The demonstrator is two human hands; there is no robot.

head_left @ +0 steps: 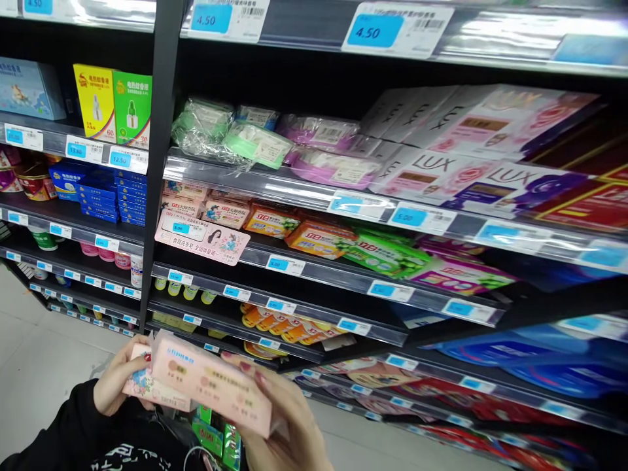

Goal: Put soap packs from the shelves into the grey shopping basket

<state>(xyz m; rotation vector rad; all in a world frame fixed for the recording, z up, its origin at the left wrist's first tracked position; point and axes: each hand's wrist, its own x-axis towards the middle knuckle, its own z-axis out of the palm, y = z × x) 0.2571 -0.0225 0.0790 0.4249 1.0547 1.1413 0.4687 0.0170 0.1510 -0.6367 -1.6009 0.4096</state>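
My left hand [118,376] is closed on a pink, flower-printed laundry soap pack [142,387], with a red-nailed thumb over its top edge. A second pink laundry soap pack [213,386], in clear wrap, is gripped by my right hand [289,418], whose fingers lie along its upper right edge. This second pack overlaps the first and hides part of it; its printed side faces up and is slightly blurred. Below the two packs, several green packs [210,433] show beside my dark clothing, partly covered by the hands.
Store shelves fill the view. Matching pink soap packs [226,212] stand behind a pink price card [202,237], beside orange soap packs [271,221] and green ones [387,252]. Soap boxes [436,167] and plastic soap dishes [260,142] sit above. A dark post [164,85] divides the shelving.
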